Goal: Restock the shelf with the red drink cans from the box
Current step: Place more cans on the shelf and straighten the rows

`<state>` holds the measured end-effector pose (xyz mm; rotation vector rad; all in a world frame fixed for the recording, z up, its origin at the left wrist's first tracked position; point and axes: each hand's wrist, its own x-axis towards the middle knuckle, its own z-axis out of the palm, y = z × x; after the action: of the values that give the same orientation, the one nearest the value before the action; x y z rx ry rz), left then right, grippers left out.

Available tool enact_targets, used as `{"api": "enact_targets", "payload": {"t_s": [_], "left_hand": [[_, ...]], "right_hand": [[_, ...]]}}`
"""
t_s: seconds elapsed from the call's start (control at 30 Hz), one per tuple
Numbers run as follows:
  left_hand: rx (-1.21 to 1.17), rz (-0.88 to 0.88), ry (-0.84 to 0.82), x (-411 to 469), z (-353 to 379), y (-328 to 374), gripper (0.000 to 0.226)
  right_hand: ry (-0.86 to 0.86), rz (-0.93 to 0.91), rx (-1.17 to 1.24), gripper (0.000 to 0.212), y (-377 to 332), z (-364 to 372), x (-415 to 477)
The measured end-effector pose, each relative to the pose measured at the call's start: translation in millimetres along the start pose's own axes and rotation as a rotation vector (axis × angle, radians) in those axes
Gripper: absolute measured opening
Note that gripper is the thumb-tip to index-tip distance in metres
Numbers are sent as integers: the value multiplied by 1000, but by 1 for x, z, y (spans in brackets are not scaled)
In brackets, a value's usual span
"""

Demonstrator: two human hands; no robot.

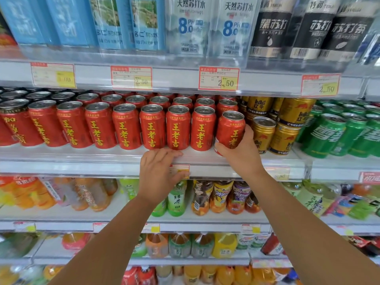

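Observation:
Rows of red drink cans (127,126) with yellow lettering fill the middle shelf (82,159). My right hand (242,155) grips one more red can (229,128) from below, at the right end of the front row, slightly tilted, next to the gold cans. My left hand (159,173) rests flat on the shelf's front edge, fingers spread, under the front-row cans and holding nothing. The box is out of view.
Gold energy-drink cans (265,132) stand right of the held can, green cans (329,134) further right. Water bottles (232,25) fill the shelf above. Bottled teas and juices (220,196) crowd the lower shelves. Price tags (219,78) line the shelf edges.

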<state>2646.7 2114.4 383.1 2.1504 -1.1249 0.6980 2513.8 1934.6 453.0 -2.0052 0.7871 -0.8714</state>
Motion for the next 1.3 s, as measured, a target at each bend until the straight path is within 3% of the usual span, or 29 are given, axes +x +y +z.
{"api": "enact_targets", "payload": {"t_s": [0.2,0.93,1.3], "left_hand": [[1,12,7,0,-1,1,53],[-15,37,11,-2,-1,-1,53],[20,20,-21,-2,-3,1,54]], "right_hand": [[-5,-34,-7,77,5,-7,0],[96,-25,-211,81,9,6,13],[55,-38,-219,88,9,4,11]]}}
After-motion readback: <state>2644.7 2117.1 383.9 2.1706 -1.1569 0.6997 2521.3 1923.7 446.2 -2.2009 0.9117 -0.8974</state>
